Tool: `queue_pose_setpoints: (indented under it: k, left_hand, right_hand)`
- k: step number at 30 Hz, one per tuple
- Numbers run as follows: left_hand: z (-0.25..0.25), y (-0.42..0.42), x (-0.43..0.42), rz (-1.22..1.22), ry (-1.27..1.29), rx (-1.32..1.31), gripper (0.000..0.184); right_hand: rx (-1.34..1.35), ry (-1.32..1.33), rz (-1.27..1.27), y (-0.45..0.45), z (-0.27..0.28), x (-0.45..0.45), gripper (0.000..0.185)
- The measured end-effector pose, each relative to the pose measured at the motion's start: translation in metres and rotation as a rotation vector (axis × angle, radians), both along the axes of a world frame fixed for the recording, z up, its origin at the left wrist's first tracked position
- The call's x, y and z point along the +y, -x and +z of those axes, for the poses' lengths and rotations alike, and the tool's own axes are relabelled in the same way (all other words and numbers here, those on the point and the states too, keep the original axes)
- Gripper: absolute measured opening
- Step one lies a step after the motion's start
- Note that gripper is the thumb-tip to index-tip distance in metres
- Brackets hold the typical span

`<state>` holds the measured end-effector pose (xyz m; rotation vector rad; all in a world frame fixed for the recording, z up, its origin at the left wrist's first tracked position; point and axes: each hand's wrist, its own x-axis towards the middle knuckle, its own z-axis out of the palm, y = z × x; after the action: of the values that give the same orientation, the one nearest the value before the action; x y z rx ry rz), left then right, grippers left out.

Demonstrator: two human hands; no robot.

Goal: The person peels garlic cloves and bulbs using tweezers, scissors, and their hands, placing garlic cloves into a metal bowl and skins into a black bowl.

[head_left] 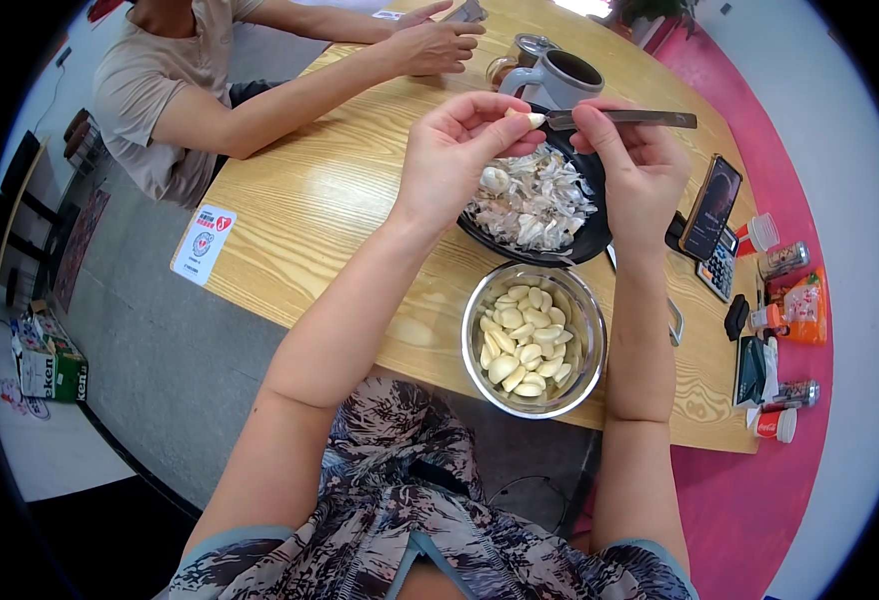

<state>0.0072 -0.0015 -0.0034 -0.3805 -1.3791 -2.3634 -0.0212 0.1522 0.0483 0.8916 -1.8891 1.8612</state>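
Note:
My left hand (470, 145) pinches a garlic clove (535, 119) between thumb and fingers, above a black bowl. In my right hand (632, 150) is a small knife (650, 118), its handle pointing right and its blade tip at the clove. Beneath both hands the black bowl (592, 245) holds a heap of papery garlic skins (540, 205) with a whitish garlic piece (496, 180) at its left. Nearer to me, a steel bowl (472, 375) contains many peeled garlic cloves (522, 340).
Behind the black bowl stand a grey mug (550, 80) and a lidded glass jar (532, 45). To the right are a propped phone (712, 210), a calculator (720, 265) and several jars and cups. Across the wooden table (330, 190) a person (200, 100) holds a device.

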Motion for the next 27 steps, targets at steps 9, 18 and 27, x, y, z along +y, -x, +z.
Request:
queue_pose_setpoints:
  k: [9, 18, 27]
  left_hand:
    - [0.001, -0.004, 0.003, -0.020, 0.061, 0.004, 0.019]
    - [-0.008, 0.006, -0.004, -0.124, -0.041, 0.089, 0.032]
    - [-0.002, 0.002, -0.004, -0.194, -0.068, 0.092, 0.031]
  right_hand:
    - [-0.001, -0.033, -0.120, 0.029, -0.005, 0.018, 0.010]
    - [-0.105, -0.764, -0.098, 0.034, -0.026, 0.015, 0.016]
    - [-0.243, -0.581, 0.049, 0.037, -0.017, 0.027, 0.018]
